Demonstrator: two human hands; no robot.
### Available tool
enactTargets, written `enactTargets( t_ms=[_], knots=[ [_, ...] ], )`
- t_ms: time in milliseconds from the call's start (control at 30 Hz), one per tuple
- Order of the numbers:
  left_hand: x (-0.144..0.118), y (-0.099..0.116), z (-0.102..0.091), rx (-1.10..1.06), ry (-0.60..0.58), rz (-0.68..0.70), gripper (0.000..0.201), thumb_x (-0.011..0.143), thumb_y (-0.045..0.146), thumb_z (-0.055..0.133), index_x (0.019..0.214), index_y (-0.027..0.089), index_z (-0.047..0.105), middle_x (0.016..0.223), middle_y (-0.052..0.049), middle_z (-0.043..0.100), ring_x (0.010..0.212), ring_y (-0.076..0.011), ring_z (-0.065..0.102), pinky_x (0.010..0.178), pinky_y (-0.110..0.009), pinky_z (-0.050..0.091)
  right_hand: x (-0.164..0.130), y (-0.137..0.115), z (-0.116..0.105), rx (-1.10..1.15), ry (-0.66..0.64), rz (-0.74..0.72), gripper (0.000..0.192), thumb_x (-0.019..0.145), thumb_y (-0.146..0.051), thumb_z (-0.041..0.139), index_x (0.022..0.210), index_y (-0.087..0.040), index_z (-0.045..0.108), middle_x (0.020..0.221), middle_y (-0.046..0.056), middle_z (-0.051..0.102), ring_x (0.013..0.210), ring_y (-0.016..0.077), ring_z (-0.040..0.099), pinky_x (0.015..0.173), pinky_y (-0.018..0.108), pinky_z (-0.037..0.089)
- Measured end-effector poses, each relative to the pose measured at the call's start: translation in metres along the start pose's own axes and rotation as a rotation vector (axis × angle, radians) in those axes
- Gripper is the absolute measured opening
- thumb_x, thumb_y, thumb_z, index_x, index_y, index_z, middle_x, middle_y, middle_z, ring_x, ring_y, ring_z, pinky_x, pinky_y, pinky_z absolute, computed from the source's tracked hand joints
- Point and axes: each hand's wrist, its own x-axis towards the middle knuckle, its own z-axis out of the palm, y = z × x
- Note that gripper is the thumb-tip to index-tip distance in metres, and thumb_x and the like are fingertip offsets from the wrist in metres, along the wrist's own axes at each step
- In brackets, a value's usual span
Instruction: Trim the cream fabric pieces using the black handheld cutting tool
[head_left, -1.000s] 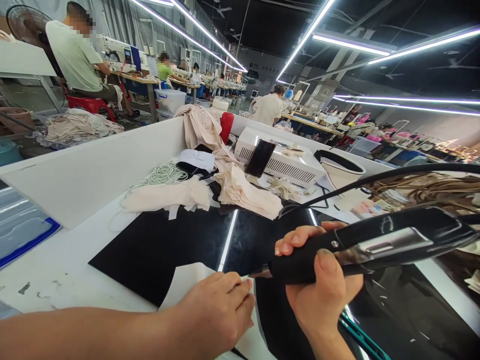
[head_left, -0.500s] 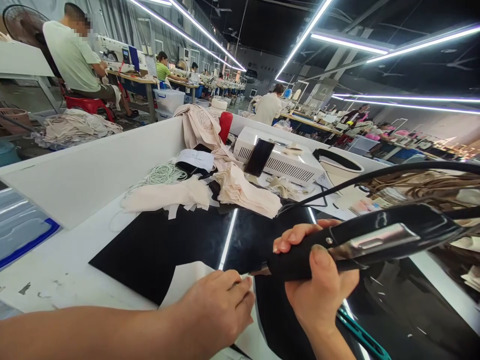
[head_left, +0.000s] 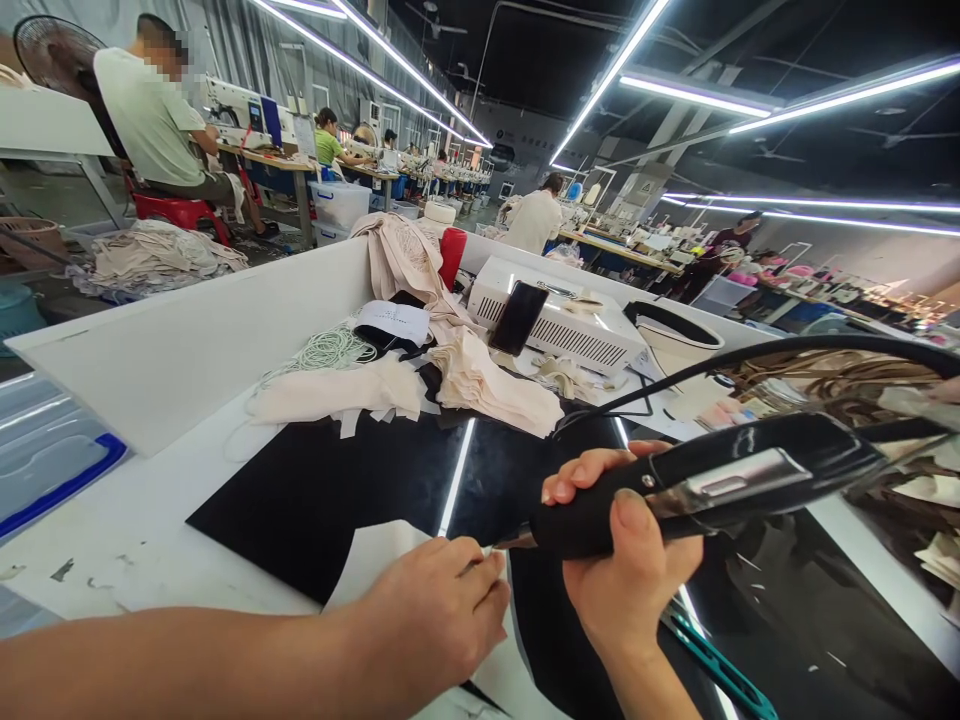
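My left hand (head_left: pixel 431 620) is closed, its fingertips pinching the edge of a white sheet piece (head_left: pixel 379 555) that lies over a glossy black board (head_left: pixel 292 520). My right hand (head_left: pixel 626 560) is wrapped around a black corded hot knife (head_left: pixel 712 475), thumb on top near its metal lever. The knife's thin metal tip points left and meets the sheet right at my left fingertips. The exact contact is hidden by those fingers. Below my right wrist lies a teal slotted handle (head_left: pixel 720 665).
Behind the board lie a stack of cream fabric pieces (head_left: pixel 491 385), pale green cord (head_left: pixel 330 345) and a phone (head_left: pixel 519 318) leaning on a white vented machine (head_left: pixel 562 315). A white partition (head_left: pixel 180 370) borders the table. The knife's cable (head_left: pixel 750 355) arches right. People sew beyond.
The hot knife and my right hand have shifted slightly left. My left hand stays almost in place on the sheet. The camera view has moved a little.
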Motion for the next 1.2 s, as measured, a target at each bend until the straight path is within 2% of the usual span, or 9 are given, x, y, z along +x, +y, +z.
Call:
enactTargets(
  t_ms=[300,400,533,633,733,833,933,1067,1200],
  knots=[
    [0.000,-0.002,0.000,0.009,-0.039,0.015,0.015,0.106,0.020,0.058,0.105,0.009,0.069,0.107,-0.009,0.074,0.085,-0.0188,0.065,0.071,-0.033,0.051,0.002,-0.002,-0.001,-0.009,0.000,0.012,0.028,0.086,-0.030,0.078,0.108,-0.027,0.062,0.075,-0.006,0.067,0.059,0.0138,0.063,0.057,0.030,0.058],
    [-0.001,-0.008,-0.001,0.008,-0.097,0.031,0.009,0.104,0.015,0.060,0.102,0.012,0.068,0.112,-0.009,0.073,0.087,-0.0191,0.064,0.071,-0.033,0.050,0.006,-0.013,-0.005,-0.026,0.041,-0.006,0.031,0.082,-0.033,0.081,0.107,-0.026,0.063,0.073,-0.005,0.067,0.059,0.0139,0.063,0.056,0.029,0.058],
    [0.003,-0.023,-0.009,0.011,-0.188,-0.026,0.008,0.102,0.012,0.061,0.107,0.015,0.066,0.117,-0.009,0.072,0.096,-0.0221,0.066,0.072,-0.034,0.051,0.004,-0.034,-0.015,-0.077,0.114,0.007,0.032,0.078,-0.035,0.082,0.104,-0.026,0.064,0.070,-0.005,0.067,0.057,0.0148,0.060,0.053,0.029,0.057],
    [0.008,-0.030,-0.018,0.000,-0.155,-0.033,0.014,0.103,0.008,0.057,0.114,0.013,0.065,0.119,-0.010,0.072,0.104,-0.0237,0.066,0.084,-0.037,0.054,-0.005,-0.047,-0.023,-0.108,0.126,0.032,0.035,0.077,-0.037,0.084,0.103,-0.026,0.065,0.069,-0.005,0.067,0.057,0.0152,0.060,0.052,0.029,0.057],
    [0.013,-0.029,-0.026,-0.099,-0.087,0.031,0.021,0.101,0.003,0.054,0.117,0.011,0.065,0.123,-0.009,0.072,0.113,-0.0240,0.064,0.099,-0.038,0.053,-0.017,-0.056,-0.030,-0.114,0.122,0.035,0.036,0.077,-0.039,0.086,0.104,-0.026,0.065,0.069,-0.004,0.067,0.056,0.0153,0.060,0.051,0.029,0.057],
    [0.018,-0.023,-0.034,-0.287,-0.092,0.115,0.022,0.100,0.001,0.053,0.113,0.013,0.066,0.108,-0.005,0.074,0.103,-0.0185,0.065,0.101,-0.032,0.052,-0.026,-0.060,-0.033,-0.097,0.107,0.039,0.037,0.078,-0.039,0.086,0.105,-0.026,0.065,0.070,-0.004,0.067,0.055,0.0153,0.060,0.050,0.029,0.057],
    [0.021,-0.017,-0.037,-0.441,-0.170,0.132,0.025,0.095,0.001,0.053,0.110,0.015,0.067,0.103,-0.003,0.072,0.097,-0.0162,0.064,0.100,-0.029,0.052,-0.031,-0.060,-0.035,-0.077,0.083,0.033,0.036,0.081,-0.039,0.085,0.107,-0.025,0.064,0.072,-0.003,0.067,0.057,0.0149,0.061,0.051,0.029,0.057],
    [0.019,-0.014,-0.033,-0.432,-0.269,0.152,0.027,0.090,0.000,0.055,0.109,0.015,0.067,0.102,-0.004,0.070,0.095,-0.0186,0.063,0.095,-0.031,0.053,-0.036,-0.054,-0.037,-0.081,0.056,0.033,0.033,0.086,-0.038,0.080,0.111,-0.026,0.062,0.076,-0.003,0.065,0.060,0.0150,0.062,0.054,0.031,0.057],
    [0.019,-0.014,-0.024,-0.359,-0.278,0.201,0.020,0.098,0.001,0.053,0.098,0.016,0.066,0.088,-0.002,0.067,0.086,-0.0177,0.062,0.085,-0.030,0.052,-0.040,-0.051,-0.040,-0.113,0.034,0.015,0.030,0.090,-0.038,0.077,0.113,-0.027,0.061,0.079,-0.003,0.065,0.061,0.0155,0.062,0.056,0.032,0.057]
  ],
)
